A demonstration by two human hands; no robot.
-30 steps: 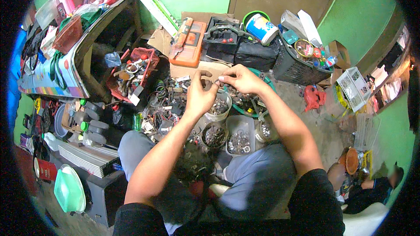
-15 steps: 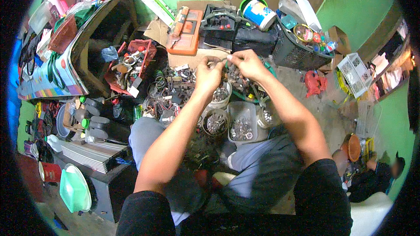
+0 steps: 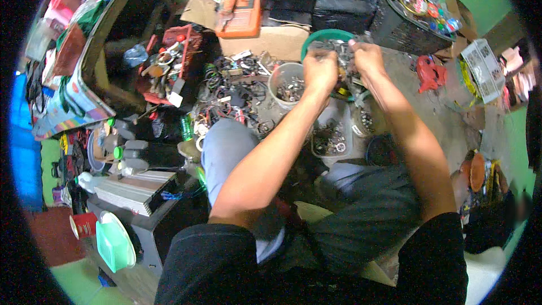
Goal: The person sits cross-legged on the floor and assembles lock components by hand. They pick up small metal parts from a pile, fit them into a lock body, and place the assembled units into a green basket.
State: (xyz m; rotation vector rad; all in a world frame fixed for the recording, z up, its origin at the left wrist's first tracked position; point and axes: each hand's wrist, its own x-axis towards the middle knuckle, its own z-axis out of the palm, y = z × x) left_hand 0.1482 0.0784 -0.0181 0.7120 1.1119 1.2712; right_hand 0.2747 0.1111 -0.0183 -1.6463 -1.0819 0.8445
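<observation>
My left hand (image 3: 320, 72) is over the near left part of a green basin (image 3: 328, 35), its fingers curled and blurred. Just right of it, my right hand (image 3: 368, 60) is at the basin's right side, thumb raised and fingers bent. Greyish small parts show around both sets of fingertips; what each hand grips, if anything, is too smeared to name. A white bucket (image 3: 275, 91) of small metal pieces stands left of my left wrist. Below my forearms lies a clear rectangular tub (image 3: 351, 146) with metal bits and a pale ring.
A heap of wires and electronic scrap (image 3: 234, 93) spreads left of the bucket. Behind stand an orange tool case (image 3: 248, 14) and a black crate (image 3: 389, 25). A red basket (image 3: 189, 62) of parts sits at left; a red plastic bag (image 3: 431, 73) lies at right.
Both hands have moved right and down over the green basin and are a little farther apart. The view has shifted, too. Earlier the fingertips met at a small item.
</observation>
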